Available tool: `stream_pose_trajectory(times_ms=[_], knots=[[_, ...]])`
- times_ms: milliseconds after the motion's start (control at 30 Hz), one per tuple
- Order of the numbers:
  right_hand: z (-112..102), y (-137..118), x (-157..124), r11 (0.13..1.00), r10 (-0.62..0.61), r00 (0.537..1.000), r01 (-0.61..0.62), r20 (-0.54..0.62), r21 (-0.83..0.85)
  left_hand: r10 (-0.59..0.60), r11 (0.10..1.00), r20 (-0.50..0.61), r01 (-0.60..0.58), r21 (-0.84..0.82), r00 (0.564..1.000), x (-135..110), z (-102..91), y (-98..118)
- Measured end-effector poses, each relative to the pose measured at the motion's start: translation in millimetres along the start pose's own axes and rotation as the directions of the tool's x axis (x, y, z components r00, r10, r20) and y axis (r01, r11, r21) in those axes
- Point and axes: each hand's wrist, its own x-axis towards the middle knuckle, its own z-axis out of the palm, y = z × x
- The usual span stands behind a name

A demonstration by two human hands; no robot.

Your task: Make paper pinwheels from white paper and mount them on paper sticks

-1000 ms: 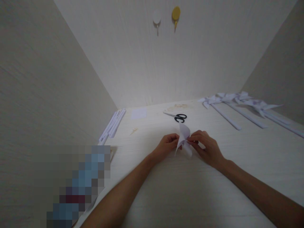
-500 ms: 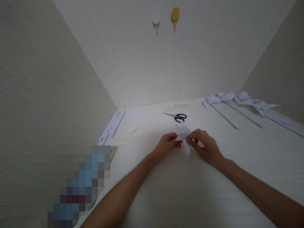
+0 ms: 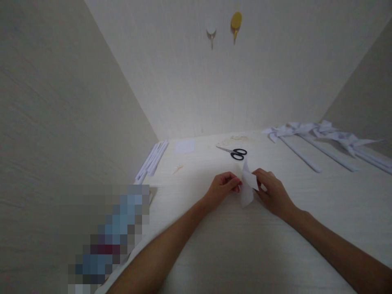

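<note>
A white paper pinwheel [image 3: 247, 192] is between my two hands, over the near side of the table. It is turned partly side-on, its blades pointing up, right and down. My left hand [image 3: 223, 188] pinches at its left side with thumb and fingertips; the exact spot they grip is partly hidden. On the other side, my right hand [image 3: 272, 191] is closed on the right-hand blade, thumb below and fingers above. Just beyond the pinwheel lie black-handled scissors [image 3: 237, 153], blades pointing left.
Several paper pinwheels on sticks [image 3: 326, 153] lie at the right. Rolled paper sticks [image 3: 153, 158] are stacked at the left, beside a paper square [image 3: 184, 145]. Small thin pieces [image 3: 177, 168] lie in front of it. Two hooks, one yellow [image 3: 236, 21], are on the back wall.
The pinwheel has turned from facing me to partly side-on. My right hand has shifted slightly away from my left hand, its fingers now on a blade. The view has moved a little left.
</note>
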Motion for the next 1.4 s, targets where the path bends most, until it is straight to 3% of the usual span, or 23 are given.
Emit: stream_pose_trajectory(times_ms=[167, 200, 267, 367, 500, 567, 633, 667, 767, 933, 1067, 1167, 1267, 1333, 1400], knots=[[10.6, 5.7, 2.5, 0.933, 0.265, 0.963, -0.244, -0.046, 0.266, 0.029, 0.999, -0.149, -0.023, 0.038, 0.988, 2.9, -1.9, -1.1], [14.2, 6.8, 3.5, 0.885, 0.335, 0.941, -0.298, -0.044, 0.359, 0.041, 0.999, -0.208, -0.033, 0.042, 0.977, 4.8, -3.5, -2.2], [21.7, 7.7, 6.9, 0.739, 0.432, 0.898, -0.402, 0.077, 0.541, 0.068, 0.997, -0.324, -0.051, 0.06, 0.944, 8.6, -7.1, -4.0], [33.0, 5.9, 15.9, 0.613, 0.523, 0.847, -0.448, 0.09, 0.651, 0.089, 0.994, -0.423, -0.053, 0.096, 0.902, 11.8, -10.6, -5.0], [45.9, 2.5, 29.8, 0.557, 0.614, 0.789, -0.441, 0.008, 0.704, 0.116, 0.988, -0.451, -0.055, 0.145, 0.885, 10.7, -9.1, -5.0], [50.3, 3.3, 33.5, 0.545, 0.631, 0.775, -0.442, -0.002, 0.712, 0.121, 0.964, -0.376, -0.018, 0.267, 0.919, 11.0, -9.6, -2.9], [53.6, 6.5, 34.2, 0.529, 0.648, 0.762, -0.445, -0.006, 0.723, 0.08, 0.872, -0.244, 0.051, 0.487, 0.966, 13.7, -15.7, 3.9], [55.1, 8.6, 33.9, 0.519, 0.656, 0.755, -0.446, -0.005, 0.729, 0.048, 0.751, -0.192, 0.092, 0.654, 0.98, 15.7, -22.0, 9.7], [58.8, 13.6, 33.1, 0.491, 0.672, 0.741, -0.444, -0.001, 0.749, 0.058, 0.597, -0.236, 0.156, 0.787, 0.97, 21.4, -55.9, 35.5], [58.0, 9.4, 36.2, 0.467, 0.674, 0.739, -0.448, 0.021, 0.762, 0.125, 0.234, -0.461, 0.425, 0.874, 0.879, 15.7, -132.5, 80.4], [53.7, 3.6, 39.0, 0.472, 0.676, 0.737, -0.453, 0.019, 0.756, 0.158, -0.011, -0.608, 0.617, 0.787, 0.778, 2.9, -166.3, 92.6], [52.4, 2.4, 40.0, 0.477, 0.668, 0.744, -0.448, 0.019, 0.756, 0.183, -0.112, -0.67, 0.693, 0.712, 0.719, -2.2, -176.1, 91.3], [52.0, 2.3, 40.5, 0.478, 0.659, 0.751, -0.445, 0.025, 0.757, 0.189, -0.15, -0.712, 0.736, 0.66, 0.676, -2.7, -184.2, 88.6], [51.9, 2.1, 40.5, 0.479, 0.656, 0.754, -0.444, 0.027, 0.757, 0.174, -0.141, -0.724, 0.745, 0.653, 0.667, -2.1, -190.1, 87.2], [52.0, 1.8, 40.5, 0.481, 0.655, 0.755, -0.444, 0.027, 0.756, 0.152, -0.1, -0.707, 0.722, 0.684, 0.691, -1.7, -195.4, 86.1]])
